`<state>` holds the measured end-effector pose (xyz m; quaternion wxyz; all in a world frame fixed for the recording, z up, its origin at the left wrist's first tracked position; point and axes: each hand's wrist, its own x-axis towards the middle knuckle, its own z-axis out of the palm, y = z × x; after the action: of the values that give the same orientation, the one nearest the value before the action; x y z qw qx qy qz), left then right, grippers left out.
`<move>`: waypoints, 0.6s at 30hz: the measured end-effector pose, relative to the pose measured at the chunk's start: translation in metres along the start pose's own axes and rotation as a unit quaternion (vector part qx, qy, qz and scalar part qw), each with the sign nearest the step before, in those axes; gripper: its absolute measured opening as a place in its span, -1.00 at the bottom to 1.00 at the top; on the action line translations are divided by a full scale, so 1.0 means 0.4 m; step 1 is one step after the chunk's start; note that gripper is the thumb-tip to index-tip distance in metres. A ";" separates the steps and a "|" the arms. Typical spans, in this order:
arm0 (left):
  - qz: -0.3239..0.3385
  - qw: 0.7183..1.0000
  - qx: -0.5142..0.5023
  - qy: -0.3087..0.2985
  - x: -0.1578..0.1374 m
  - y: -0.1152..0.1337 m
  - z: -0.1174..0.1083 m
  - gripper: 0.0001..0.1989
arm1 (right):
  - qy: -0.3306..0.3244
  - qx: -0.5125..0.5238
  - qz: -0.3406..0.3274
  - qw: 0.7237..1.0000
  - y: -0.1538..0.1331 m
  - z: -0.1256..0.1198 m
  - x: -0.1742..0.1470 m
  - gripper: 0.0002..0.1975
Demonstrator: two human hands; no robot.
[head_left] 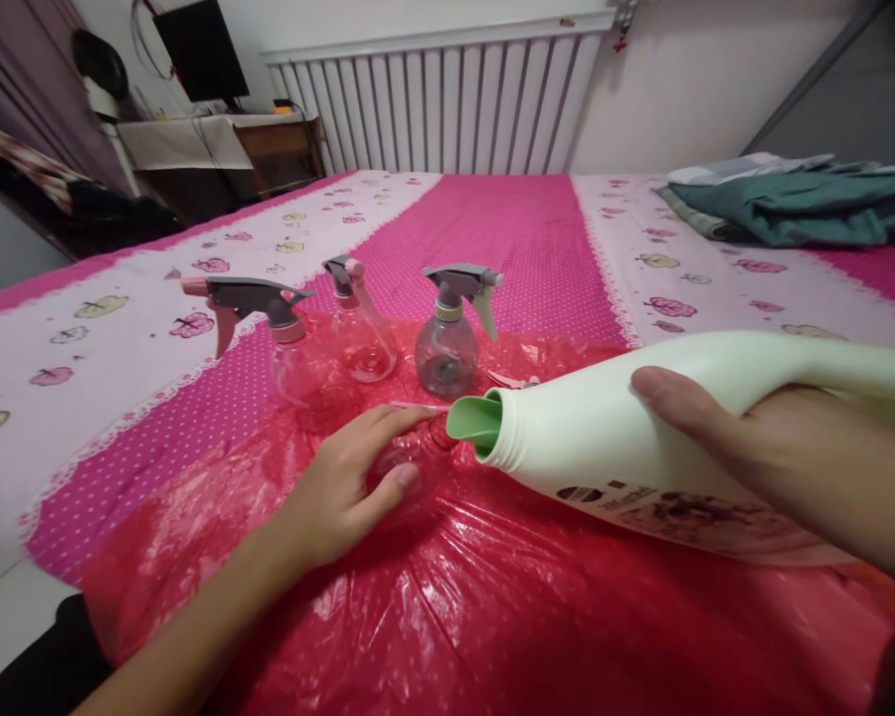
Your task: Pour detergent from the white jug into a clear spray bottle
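Clock taken from the open bottle, 12 pointing away from the wearer.

Red plastic sheet (447, 636) is lying under everything, running out to 6. Left hand (335, 487) is coming in from 8: thumb and index are sitting apart, clasping the open bottle (440, 433) between them; can't tell how firmly. Bottle's neck is facing 3, looks tilted, no sprayer head on.

At 3, the cream jug (589, 428) is lying near-level, its green spout (477, 423) overlapping the bottle mouth; can't tell if they're touching. Right hand (761, 452) is clamping the jug, thumb on top, other fingers hidden.

Status, my read: jug uncapped, bottle open, mouths lined up. No stream is showing, fill level unreadable, so the transfer is counting as not done. Head for this bottle is also outstanding; a small pink-and-white piece (511, 381) is lying at 1, can't tell if that's it.

Further out, three bottles are standing with heads on: left pink sprayer (290, 348) at 10, middle pink sprayer (362, 338) at 11, grey sprayer (447, 353) at 12. Contents: can't tell.
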<state>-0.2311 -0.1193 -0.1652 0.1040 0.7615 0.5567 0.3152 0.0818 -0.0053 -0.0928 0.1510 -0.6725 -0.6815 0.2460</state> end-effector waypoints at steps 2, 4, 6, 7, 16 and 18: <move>0.005 1.000 0.003 -0.002 -0.002 0.000 0.001 -0.60 | 0.012 -0.016 0.000 1.000 -0.001 -0.001 0.004 0.07; 0.007 1.000 0.003 -0.005 -0.003 0.001 0.001 -0.60 | 0.013 -0.030 0.007 0.999 -0.002 -0.005 0.009 0.10; 0.007 1.000 -0.004 -0.007 -0.002 0.003 0.001 -0.60 | 0.012 -0.043 0.018 0.999 -0.003 -0.011 0.012 0.10; 0.006 1.000 -0.008 -0.009 -0.002 0.004 0.001 -0.60 | 0.012 -0.047 0.021 0.999 -0.003 -0.013 0.013 0.08; 0.006 1.000 0.007 -0.027 0.002 0.016 0.000 -0.59 | 0.084 -0.016 -0.025 0.996 0.048 -0.002 0.002 -0.09; 0.011 0.999 0.009 -0.031 0.001 0.017 0.001 -0.59 | 0.083 -0.014 -0.034 0.996 0.057 -0.002 -0.001 -0.15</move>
<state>-0.2255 -0.1211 -0.1617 0.1107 0.7777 0.5478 0.2877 0.1014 -0.0061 -0.1045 0.2054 -0.6690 -0.6927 0.1744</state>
